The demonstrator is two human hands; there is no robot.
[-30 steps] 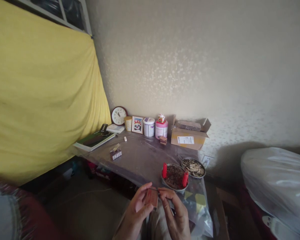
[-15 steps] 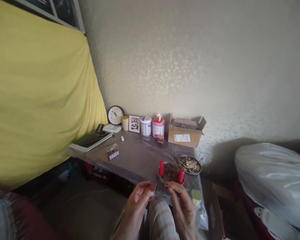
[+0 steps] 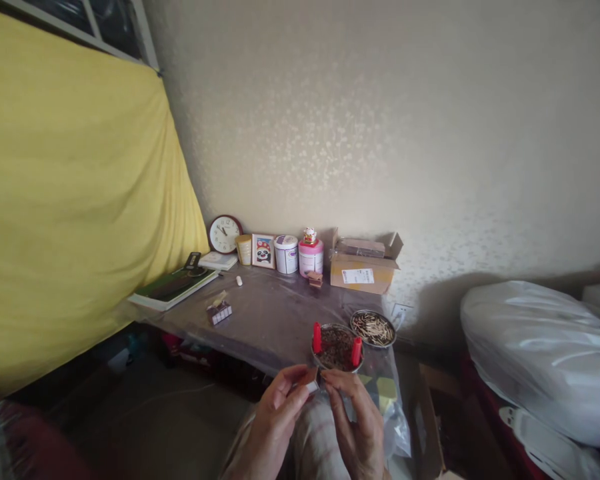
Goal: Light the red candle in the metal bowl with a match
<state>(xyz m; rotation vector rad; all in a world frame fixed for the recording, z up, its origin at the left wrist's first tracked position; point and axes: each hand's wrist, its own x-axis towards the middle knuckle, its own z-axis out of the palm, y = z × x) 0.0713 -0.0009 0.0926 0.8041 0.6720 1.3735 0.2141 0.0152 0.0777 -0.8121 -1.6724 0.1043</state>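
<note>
My left hand [image 3: 279,413] is raised over my lap and pinches a small brown matchbox [image 3: 310,381] between thumb and fingers. My right hand [image 3: 355,417] is beside it, its fingertips bent together close to the box's right end; what they hold, if anything, is too small to make out. Just beyond the hands, on the near corner of the table, stands a metal bowl with red handles [image 3: 336,348] full of dark bits. Behind it is a second metal bowl [image 3: 373,328] heaped with pale matchsticks.
A plastic-covered table [image 3: 270,313] carries a small box [image 3: 219,311], books [image 3: 173,285], a clock [image 3: 223,233], tins [image 3: 286,253] and a cardboard box [image 3: 363,267] along the wall. Yellow cloth [image 3: 75,200] hangs left. A plastic-wrapped bundle [image 3: 535,353] lies right.
The matchbox has turned from broad side up to end-on in my left hand. My right fingers have drawn slightly off it. The view has shifted, so the table sits further left.
</note>
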